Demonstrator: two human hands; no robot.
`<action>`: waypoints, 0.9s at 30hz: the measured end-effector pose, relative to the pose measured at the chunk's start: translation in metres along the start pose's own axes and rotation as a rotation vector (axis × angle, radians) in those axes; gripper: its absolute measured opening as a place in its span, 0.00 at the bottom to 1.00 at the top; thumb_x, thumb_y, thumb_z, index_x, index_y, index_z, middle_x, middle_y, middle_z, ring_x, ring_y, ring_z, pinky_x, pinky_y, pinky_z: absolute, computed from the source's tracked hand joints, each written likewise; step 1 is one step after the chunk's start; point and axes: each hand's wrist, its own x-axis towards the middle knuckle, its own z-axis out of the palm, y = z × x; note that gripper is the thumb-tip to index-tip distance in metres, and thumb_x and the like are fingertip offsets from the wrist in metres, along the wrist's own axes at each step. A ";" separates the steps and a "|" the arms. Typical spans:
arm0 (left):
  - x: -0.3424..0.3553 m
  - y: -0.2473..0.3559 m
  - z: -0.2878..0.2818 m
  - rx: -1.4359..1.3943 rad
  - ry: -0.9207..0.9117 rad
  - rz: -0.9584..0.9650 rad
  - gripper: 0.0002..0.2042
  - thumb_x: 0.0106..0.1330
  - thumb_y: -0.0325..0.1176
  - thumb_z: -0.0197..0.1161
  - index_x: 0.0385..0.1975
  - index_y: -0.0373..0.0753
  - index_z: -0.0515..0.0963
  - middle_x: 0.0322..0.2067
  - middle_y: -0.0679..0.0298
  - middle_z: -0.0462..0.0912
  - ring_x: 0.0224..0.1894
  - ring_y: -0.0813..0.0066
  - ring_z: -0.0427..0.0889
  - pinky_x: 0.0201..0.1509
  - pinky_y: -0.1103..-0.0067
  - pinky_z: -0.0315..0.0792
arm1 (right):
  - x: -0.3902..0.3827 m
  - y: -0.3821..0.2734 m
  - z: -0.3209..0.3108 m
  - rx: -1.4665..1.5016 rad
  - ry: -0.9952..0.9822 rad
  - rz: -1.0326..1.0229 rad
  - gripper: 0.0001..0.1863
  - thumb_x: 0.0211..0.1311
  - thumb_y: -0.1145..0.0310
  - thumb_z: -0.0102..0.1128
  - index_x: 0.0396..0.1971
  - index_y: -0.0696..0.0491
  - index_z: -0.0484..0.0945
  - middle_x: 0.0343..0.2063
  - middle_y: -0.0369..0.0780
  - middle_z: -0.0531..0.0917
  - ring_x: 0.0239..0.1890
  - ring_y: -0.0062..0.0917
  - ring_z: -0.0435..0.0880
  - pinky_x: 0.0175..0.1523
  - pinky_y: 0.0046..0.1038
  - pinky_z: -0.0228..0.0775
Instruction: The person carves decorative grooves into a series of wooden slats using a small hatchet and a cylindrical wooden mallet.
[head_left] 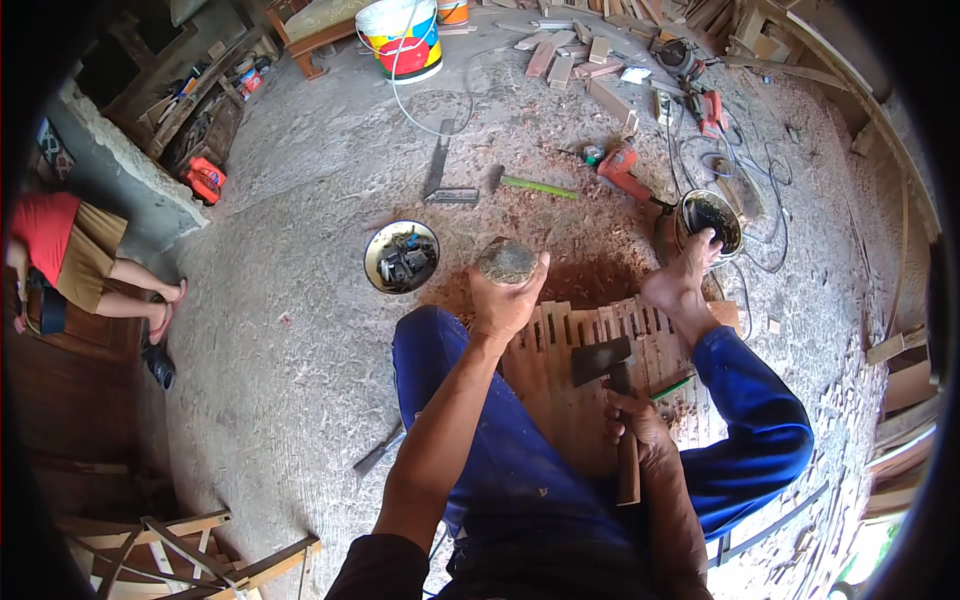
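Observation:
My left hand (pixel 500 300) is closed round a round block with a rough grey top (pixel 508 258), raised between my knees. Lower right, my right hand (pixel 635 420) grips the wooden handle of a tool with a wide dark metal head (pixel 598 360), which may be a hatchet or hammer. Beneath both lie light wooden boards with rows of slots (pixel 535 365), partly hidden by my legs and arms. A green pencil-like stick (pixel 673 387) rests beside the right hand. My bare foot (pixel 680 280) is propped by a metal pot (pixel 712 210).
Around me are an enamel bowl of metal pieces (pixel 402 258), a red drill (pixel 620 168), a green-handled tool (pixel 537 187), a chisel-like tool (pixel 378 448), cords, wood offcuts (pixel 560 70) and a paint bucket (pixel 405 40). A person in red (pixel 70 255) is at the left wall.

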 end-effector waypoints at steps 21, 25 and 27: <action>0.000 0.000 0.007 0.055 0.038 0.055 0.07 0.60 0.25 0.72 0.24 0.36 0.79 0.22 0.69 0.81 0.22 0.81 0.76 0.27 0.77 0.71 | -0.021 -0.020 0.051 -0.654 0.078 -0.442 0.24 0.59 0.71 0.67 0.54 0.55 0.69 0.23 0.35 0.77 0.17 0.20 0.76 0.21 0.22 0.69; 0.004 -0.007 0.002 0.041 -0.040 0.059 0.07 0.59 0.25 0.73 0.25 0.34 0.80 0.23 0.69 0.82 0.25 0.80 0.78 0.31 0.78 0.71 | -0.054 -0.064 0.109 -1.134 0.069 -0.854 0.28 0.62 0.73 0.63 0.62 0.54 0.65 0.21 0.35 0.77 0.16 0.19 0.74 0.22 0.22 0.69; 0.003 -0.004 0.000 0.007 -0.040 0.051 0.05 0.58 0.23 0.71 0.30 0.33 0.80 0.28 0.65 0.85 0.30 0.78 0.82 0.36 0.77 0.75 | -0.067 -0.084 0.130 -1.299 0.034 -0.994 0.31 0.63 0.76 0.60 0.66 0.53 0.63 0.19 0.35 0.75 0.16 0.18 0.72 0.22 0.21 0.67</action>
